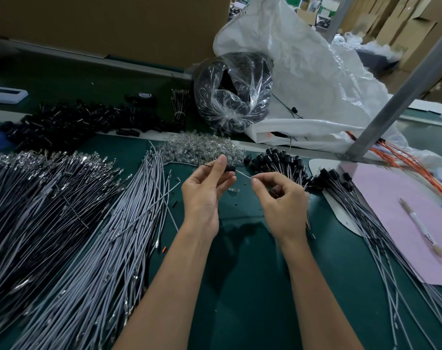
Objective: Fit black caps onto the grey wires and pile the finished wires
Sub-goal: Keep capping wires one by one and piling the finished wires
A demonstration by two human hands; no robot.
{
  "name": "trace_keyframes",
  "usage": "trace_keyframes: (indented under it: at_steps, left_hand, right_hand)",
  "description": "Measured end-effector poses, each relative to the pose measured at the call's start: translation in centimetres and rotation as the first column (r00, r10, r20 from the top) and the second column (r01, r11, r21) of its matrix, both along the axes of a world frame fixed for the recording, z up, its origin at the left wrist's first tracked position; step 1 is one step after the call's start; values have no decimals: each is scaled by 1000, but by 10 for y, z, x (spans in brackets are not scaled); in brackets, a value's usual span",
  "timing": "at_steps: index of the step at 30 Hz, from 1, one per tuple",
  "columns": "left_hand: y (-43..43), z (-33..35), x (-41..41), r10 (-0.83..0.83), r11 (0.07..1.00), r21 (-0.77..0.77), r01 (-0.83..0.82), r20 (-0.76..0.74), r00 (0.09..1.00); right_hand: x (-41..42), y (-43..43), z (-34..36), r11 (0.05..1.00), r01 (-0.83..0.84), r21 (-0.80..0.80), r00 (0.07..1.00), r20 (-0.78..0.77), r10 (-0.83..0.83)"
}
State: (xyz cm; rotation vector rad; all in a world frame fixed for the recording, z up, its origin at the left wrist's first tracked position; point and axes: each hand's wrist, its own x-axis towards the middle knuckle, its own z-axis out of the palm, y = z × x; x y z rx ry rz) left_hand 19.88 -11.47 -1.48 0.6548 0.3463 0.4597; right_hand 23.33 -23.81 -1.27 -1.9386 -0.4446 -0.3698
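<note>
My left hand pinches a small black cap between thumb and fingers above the green table. My right hand pinches the end of a thin grey wire, whose tip points into the cap. Loose grey wires lie in a long bundle at the left. Wires with black caps fitted are piled to the right, their tails running toward the near right. A heap of loose black caps lies at the back left. Clear small bulbs are heaped just behind my hands.
A darker wire bundle fills the far left. A clear bag of black parts and a white sack stand behind. A pink sheet with a pen lies right, beside a grey metal post and orange wires.
</note>
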Motion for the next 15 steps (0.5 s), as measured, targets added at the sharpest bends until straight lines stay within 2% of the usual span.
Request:
trace_keyframes:
  at_steps: [7, 11, 15]
  left_hand:
    - [-1, -4, 1, -41, 994, 101, 43, -25, 999]
    - [-1, -4, 1, -67, 993, 100, 66, 3, 998]
    - [-3, -4, 2, -104, 988, 116, 101, 23, 994]
  right_hand:
    - [1, 0, -1, 999, 7, 34, 1000, -16, -7]
    - [2, -1, -1, 998, 16, 67, 1000, -14, -15]
    - [1, 0, -1, 999, 10, 35, 1000, -10, -10]
